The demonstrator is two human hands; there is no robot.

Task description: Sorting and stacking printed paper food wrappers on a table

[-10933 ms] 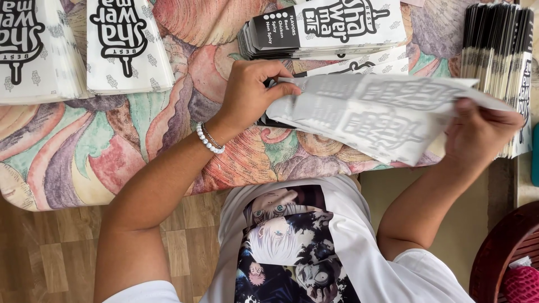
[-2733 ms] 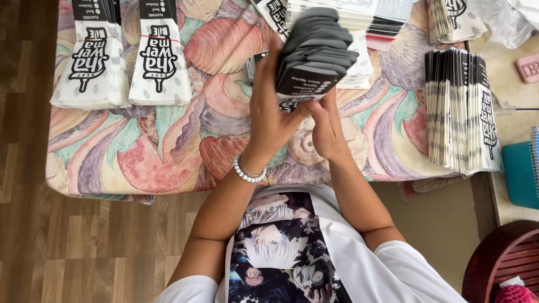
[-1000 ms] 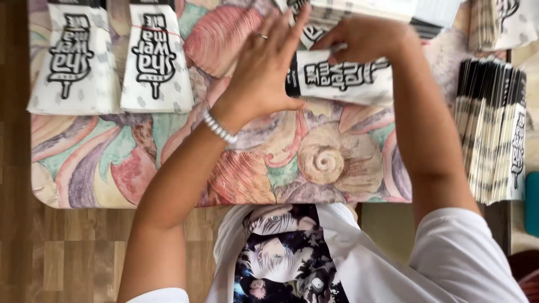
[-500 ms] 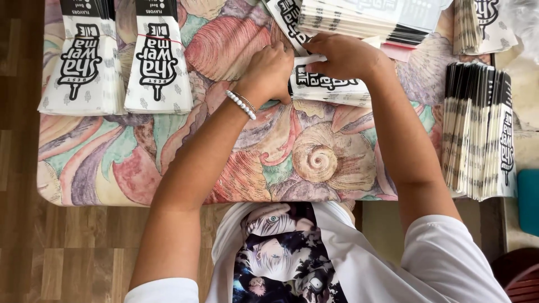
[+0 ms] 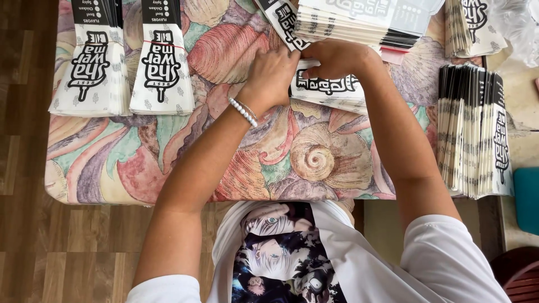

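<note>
Both hands rest on a small stack of flat white paper sleeves with black lettering lying on the table's far middle. My left hand, with a pearl bracelet at the wrist, presses the stack's left end with curled fingers. My right hand grips the stack's top edge from behind. The part of the stack under my fingers is hidden. A taller pile of the same sleeves lies just beyond my hands.
The table carries a shell-patterned cloth. Two banded bundles of sleeves lie far left. An upright row of sleeves stands at the right, another bundle far right. Wooden floor lies left; a red chair is at bottom right.
Both hands have come down from holding a fanned bunch of sleeves in the air to pressing a small stack flat on the table. The view has shifted slightly.
</note>
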